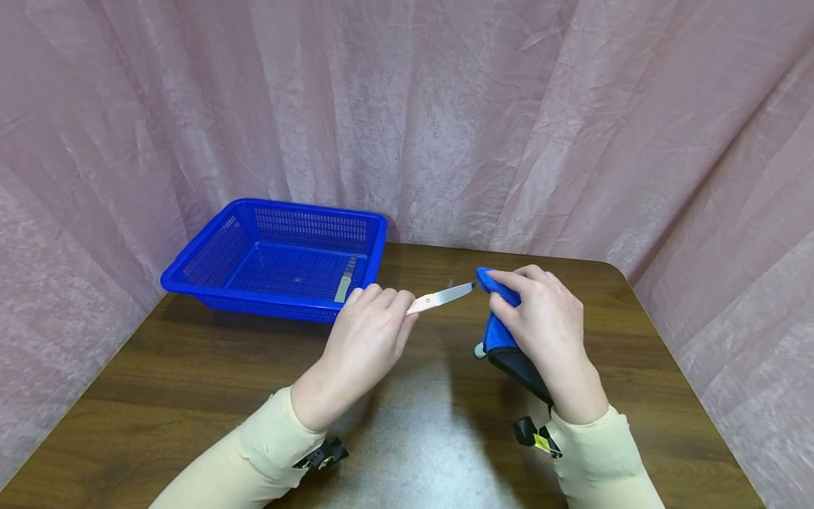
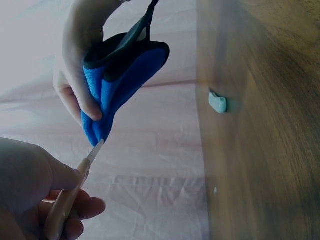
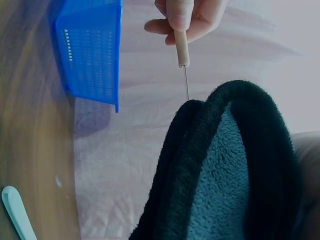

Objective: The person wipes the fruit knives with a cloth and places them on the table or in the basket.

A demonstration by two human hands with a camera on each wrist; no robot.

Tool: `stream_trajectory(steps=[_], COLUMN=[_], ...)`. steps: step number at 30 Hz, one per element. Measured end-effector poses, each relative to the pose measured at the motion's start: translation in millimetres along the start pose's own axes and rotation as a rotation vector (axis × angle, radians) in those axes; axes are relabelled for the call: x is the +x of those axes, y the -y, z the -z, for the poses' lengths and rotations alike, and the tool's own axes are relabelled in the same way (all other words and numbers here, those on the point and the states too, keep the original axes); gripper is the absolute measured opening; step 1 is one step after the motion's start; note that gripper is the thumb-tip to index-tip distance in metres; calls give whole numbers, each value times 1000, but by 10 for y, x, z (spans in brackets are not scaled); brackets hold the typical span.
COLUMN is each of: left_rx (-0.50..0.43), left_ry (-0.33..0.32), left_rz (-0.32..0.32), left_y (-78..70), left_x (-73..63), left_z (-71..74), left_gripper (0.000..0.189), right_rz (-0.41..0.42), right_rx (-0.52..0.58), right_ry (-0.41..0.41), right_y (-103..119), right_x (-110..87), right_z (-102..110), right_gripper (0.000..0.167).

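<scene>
My left hand (image 1: 372,332) grips a small knife (image 1: 454,294) by its pale handle, with the blade pointing right. Pinched in my right hand (image 1: 552,314) is a folded blue cloth (image 1: 498,334) with black edging. The blade tip reaches the cloth's edge in the left wrist view, where the blade (image 2: 96,150) shows only in part; whether they touch I cannot tell. Below the cloth, a pale green handle-like piece (image 1: 480,350) lies on the table, mostly hidden in the head view. Its rounded handle (image 3: 18,212) shows better in the right wrist view.
A blue plastic basket (image 1: 254,295) stands at the table's back left. Inside it, near the right wall, lies a knife-like utensil (image 1: 343,286) with a pale handle. Pink curtains (image 1: 445,127) hang behind the wooden table (image 1: 407,396) and along its sides.
</scene>
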State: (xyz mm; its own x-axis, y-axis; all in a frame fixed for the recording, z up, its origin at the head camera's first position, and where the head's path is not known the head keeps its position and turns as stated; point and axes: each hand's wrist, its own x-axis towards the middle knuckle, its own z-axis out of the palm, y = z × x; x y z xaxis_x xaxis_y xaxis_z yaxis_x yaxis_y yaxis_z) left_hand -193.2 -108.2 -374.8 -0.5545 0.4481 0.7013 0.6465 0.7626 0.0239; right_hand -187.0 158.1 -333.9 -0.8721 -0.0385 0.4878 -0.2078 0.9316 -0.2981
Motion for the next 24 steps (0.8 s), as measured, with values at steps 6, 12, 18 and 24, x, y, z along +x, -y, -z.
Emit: stream_trajectory(steps=[6, 12, 18, 24], left_rx=[-46, -51, -29, -17], left_ry=[6, -4, -11, 1], left_rz=[38, 50, 62, 56], left_y=[28, 52, 73, 120], left_x=[6, 10, 6, 17], left_z=[9, 6, 15, 22], left_gripper=[13, 15, 14, 15], right_rz=[-4, -12, 0, 20], right_rx=[0, 0, 1, -6], right_ry=[-3, 9, 13, 1], right_y=[-6, -10, -9, -6], right_x=[1, -6, -10, -3], right_z=[10, 4, -1, 11], right_gripper=[39, 40, 40, 39])
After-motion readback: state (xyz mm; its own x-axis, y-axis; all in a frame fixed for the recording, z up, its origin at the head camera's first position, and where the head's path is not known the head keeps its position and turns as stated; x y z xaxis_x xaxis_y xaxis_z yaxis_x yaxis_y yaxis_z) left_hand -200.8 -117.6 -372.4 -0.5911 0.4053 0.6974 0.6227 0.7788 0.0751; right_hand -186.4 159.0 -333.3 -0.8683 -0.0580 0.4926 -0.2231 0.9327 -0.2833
